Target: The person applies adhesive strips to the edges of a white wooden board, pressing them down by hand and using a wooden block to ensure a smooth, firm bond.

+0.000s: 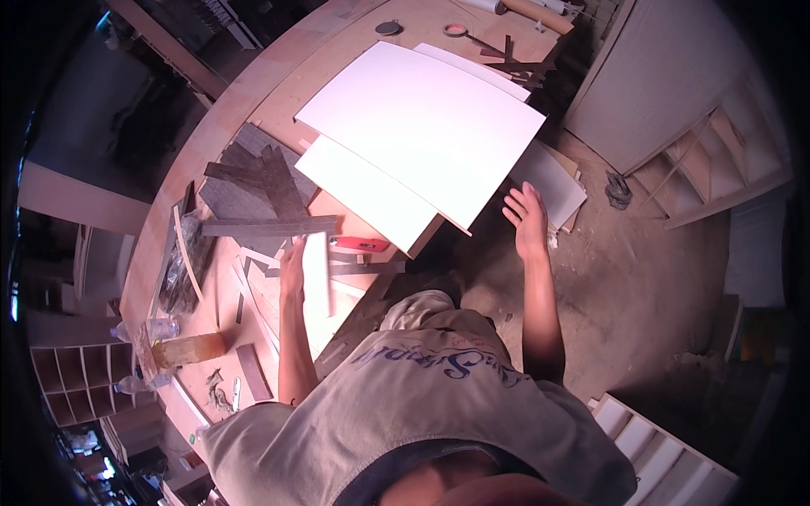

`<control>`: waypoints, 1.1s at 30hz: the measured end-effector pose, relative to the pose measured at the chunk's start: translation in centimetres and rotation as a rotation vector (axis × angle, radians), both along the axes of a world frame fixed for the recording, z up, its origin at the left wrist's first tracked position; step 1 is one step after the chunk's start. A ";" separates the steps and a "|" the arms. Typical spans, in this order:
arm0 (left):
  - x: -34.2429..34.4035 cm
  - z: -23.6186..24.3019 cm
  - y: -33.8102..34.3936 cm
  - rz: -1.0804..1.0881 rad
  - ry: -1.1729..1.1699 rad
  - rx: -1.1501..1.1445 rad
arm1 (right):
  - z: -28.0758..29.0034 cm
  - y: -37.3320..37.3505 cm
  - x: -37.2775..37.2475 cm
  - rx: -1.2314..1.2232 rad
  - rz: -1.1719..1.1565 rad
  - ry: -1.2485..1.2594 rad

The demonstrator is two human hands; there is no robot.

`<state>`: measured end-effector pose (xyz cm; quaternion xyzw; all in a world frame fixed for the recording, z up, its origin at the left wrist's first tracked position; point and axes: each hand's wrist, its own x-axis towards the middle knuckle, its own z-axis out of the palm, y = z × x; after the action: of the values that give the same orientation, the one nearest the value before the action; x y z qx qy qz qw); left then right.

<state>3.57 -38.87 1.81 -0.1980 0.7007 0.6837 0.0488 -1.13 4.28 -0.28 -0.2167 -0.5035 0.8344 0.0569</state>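
My left hand [293, 268] is closed on the edge of a narrow white board [316, 274], which stands tilted over the near part of the workbench. Its fingers are partly hidden. My right hand [528, 221] is raised off the bench's right side, fingers stretched out, with nothing in it. Between and beyond both hands lies a large white panel [422, 126], its surface washed out by glare. A second white panel [363, 190] sticks out from beneath its near left side. Close to my left hand is a red object [361, 244] that I cannot make out.
Dark strips [270, 181] and a grey sheet lie left of the panels. A bottle of amber liquid [190, 349] rests at the bench's left edge. Tape [455, 30] sits at the back. Right of me are a shelved cabinet [717, 160] and a slatted white unit [658, 451] on the floor.
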 end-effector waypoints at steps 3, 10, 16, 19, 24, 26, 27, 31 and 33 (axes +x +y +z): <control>3.3 -6.1 -4.3 0.304 0.047 -0.208 | -0.9 -0.3 -4.3 -0.242 0.096 -0.012; 4.9 -6.9 -4.4 0.595 -0.136 -1.504 | -2.3 -0.7 -8.6 -0.311 0.322 0.009; -7.8 0.0 3.2 0.422 0.058 -0.070 | 6.2 -1.9 -10.2 -0.251 0.267 0.086; -11.5 5.5 12.4 0.386 -0.093 0.549 | 9.0 -2.4 -12.0 -0.139 0.248 0.052; -15.1 5.1 17.5 0.208 -0.002 0.657 | 8.8 -4.2 -12.7 -0.038 0.241 0.232; -15.2 5.7 18.3 0.236 0.047 0.611 | 9.6 -3.5 -12.5 0.017 0.310 0.284; -14.9 6.1 18.8 0.260 0.086 0.570 | 10.0 -2.6 -12.4 0.006 0.316 0.283; -15.8 10.7 22.3 0.191 0.027 0.492 | 10.3 1.0 -12.7 -0.014 0.352 0.402; -17.4 12.3 25.6 0.231 0.026 0.500 | 11.7 4.0 -12.5 0.038 0.316 0.621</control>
<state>-13.80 -13.23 14.11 -0.2498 0.4835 0.8389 0.0089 -13.67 8.29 11.38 0.1292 -0.5051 0.8494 0.0815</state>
